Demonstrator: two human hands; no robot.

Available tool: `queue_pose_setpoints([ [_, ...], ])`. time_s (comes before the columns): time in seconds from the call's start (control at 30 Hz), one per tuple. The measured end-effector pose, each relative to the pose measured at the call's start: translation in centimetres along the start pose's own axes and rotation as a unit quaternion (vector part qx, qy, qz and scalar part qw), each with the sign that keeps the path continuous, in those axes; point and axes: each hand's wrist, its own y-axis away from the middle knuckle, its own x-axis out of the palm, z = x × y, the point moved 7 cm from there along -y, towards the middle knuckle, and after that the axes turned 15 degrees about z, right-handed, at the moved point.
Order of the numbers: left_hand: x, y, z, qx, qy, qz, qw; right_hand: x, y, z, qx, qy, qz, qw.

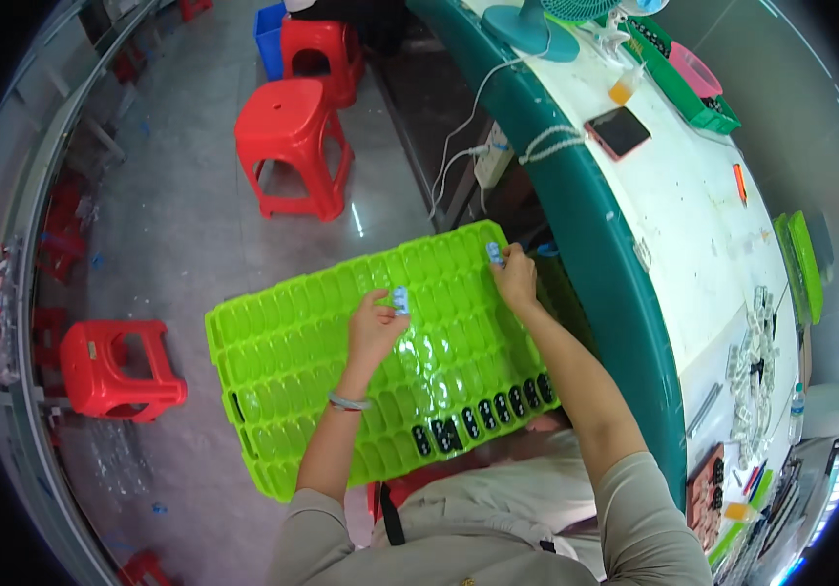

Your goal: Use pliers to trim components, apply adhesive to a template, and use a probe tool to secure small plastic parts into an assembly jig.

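A bright green tray [341,371] with rows of oval pockets lies tilted across my lap. My left hand [376,332] is over its middle, fingertips closed on a small light-blue piece [401,301]. At the tray's far right corner, my right hand [515,280] pinches another small light-blue piece [495,254] by the pockets there; whether that piece touches the tray I cannot tell. Several black oval pieces [487,414] with pale spots sit in pockets along the near right edge. A single dark piece [238,407] shows at the tray's left side.
Right of the tray runs a white worktable [673,234] with a dark green padded edge [625,322]. On it are a phone [619,132], a fan base [537,39], a green bin [703,112] and white cords [754,381]. Red stools [288,137] stand on the grey floor to the left.
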Motion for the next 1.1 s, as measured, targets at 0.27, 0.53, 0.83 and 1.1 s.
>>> queue_pose_setpoints([
  [0.27,7.6,-9.2,-3.3,0.028,-0.127,-0.020,0.991,0.9,-3.7,0.5,-0.070,0.045,-0.046,0.995],
  [0.53,12.4,-15.1,-3.2,0.025,-0.240,-0.017,0.970,-0.8,12.5,-1.3,0.013,-0.297,-0.042,0.954],
  [0.83,12.1,-15.2,-4.9,0.079,-0.350,-0.029,0.933,-11.2,24.1,5.8,-0.004,-0.913,0.089,0.398],
  [1.1,16.2,-2.0,-14.8,0.271,-0.028,0.005,0.962,-17.5,32.1,4.7,-0.139,-0.904,0.049,0.402],
])
